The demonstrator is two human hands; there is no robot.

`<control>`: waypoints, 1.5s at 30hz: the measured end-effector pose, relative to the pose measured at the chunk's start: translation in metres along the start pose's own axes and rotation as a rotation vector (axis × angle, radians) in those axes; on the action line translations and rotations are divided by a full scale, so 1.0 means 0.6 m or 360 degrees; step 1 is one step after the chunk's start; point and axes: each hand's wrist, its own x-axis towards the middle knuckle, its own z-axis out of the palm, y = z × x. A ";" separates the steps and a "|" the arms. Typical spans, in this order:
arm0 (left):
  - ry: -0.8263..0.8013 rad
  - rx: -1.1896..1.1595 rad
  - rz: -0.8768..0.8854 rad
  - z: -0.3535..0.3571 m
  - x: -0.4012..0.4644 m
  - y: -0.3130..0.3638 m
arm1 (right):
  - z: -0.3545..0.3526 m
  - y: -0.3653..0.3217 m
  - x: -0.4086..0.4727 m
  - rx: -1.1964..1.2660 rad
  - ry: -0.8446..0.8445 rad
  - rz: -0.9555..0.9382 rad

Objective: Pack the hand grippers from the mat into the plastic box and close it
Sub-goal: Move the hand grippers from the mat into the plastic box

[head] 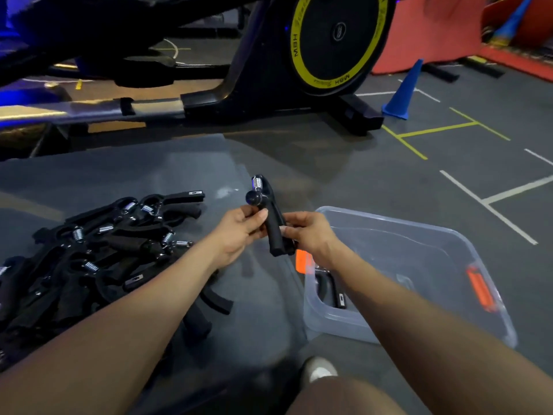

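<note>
A black hand gripper (270,217) with a silver spring and round knob is held upright in front of me, above the mat's right edge. My left hand (239,232) grips it from the left and my right hand (308,232) holds its handles from the right. A pile of several black hand grippers (98,250) lies on the grey mat (167,175) at the left. The clear plastic box (449,244) with orange latches stands open at the right. One hand gripper (330,289) lies inside it near the left wall.
A black exercise machine (299,55) with a yellow-ringed flywheel stands behind the mat. A blue cone (402,91) sits on the grey floor at the back right, near red mats (428,31). My knee and a white shoe (320,369) are at the bottom.
</note>
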 end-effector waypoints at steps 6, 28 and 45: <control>-0.0078 0.0542 0.0018 0.086 0.045 -0.045 | -0.108 0.053 -0.004 -0.0041 0.0381 0.0097; 0.0299 0.2108 0.0526 0.168 0.191 -0.228 | -0.223 0.318 0.109 -0.0161 0.0698 0.1204; 0.0281 0.2020 0.0542 0.168 0.177 -0.228 | -0.211 0.342 0.110 -0.0039 0.0486 0.1091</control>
